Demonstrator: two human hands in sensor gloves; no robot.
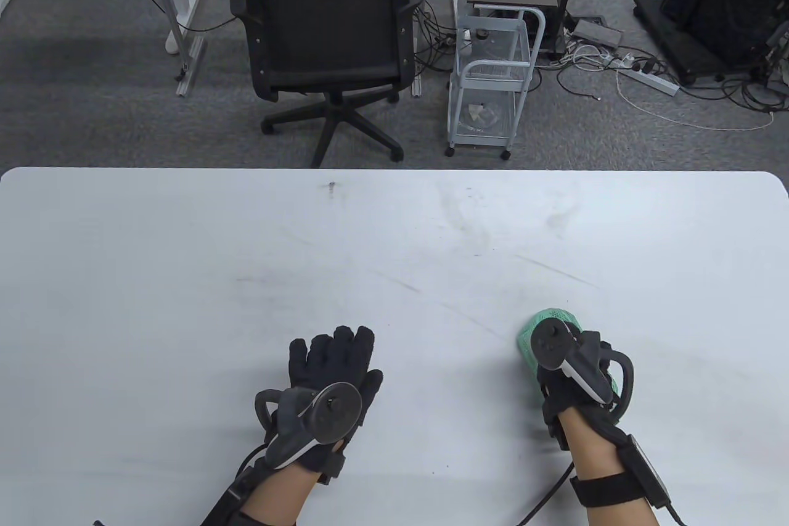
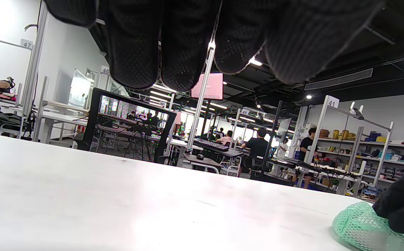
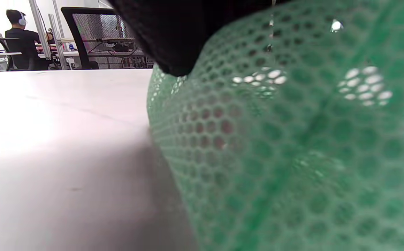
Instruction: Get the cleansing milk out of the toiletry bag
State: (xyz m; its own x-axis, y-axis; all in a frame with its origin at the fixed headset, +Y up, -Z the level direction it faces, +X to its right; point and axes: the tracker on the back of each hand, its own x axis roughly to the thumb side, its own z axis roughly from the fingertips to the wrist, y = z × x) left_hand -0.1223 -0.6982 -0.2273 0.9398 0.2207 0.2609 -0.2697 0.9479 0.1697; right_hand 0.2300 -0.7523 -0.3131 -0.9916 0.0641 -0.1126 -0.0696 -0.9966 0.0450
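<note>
Right hand [image 1: 570,365] lies over the green mesh bag [image 1: 535,328], fingers wrapped on it, pinning it to the surface [image 1: 394,242]. Left hand [image 1: 336,375] lies flat, fingers spread, holding nothing (likely waiting). Milk unseen, presumably inside bag, under right fingers.

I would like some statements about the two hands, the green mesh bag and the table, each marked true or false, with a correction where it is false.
1. The right hand rests on the green mesh bag. True.
2. The left hand holds the bag. False: it lies apart from the bag, fingers extended over the bare table.
3. The bag lies on the table. True.
4. A bottle stands on the table beside the bag. False: no bottle shows on the table.
5. The bag is red. False: it is green.
</note>
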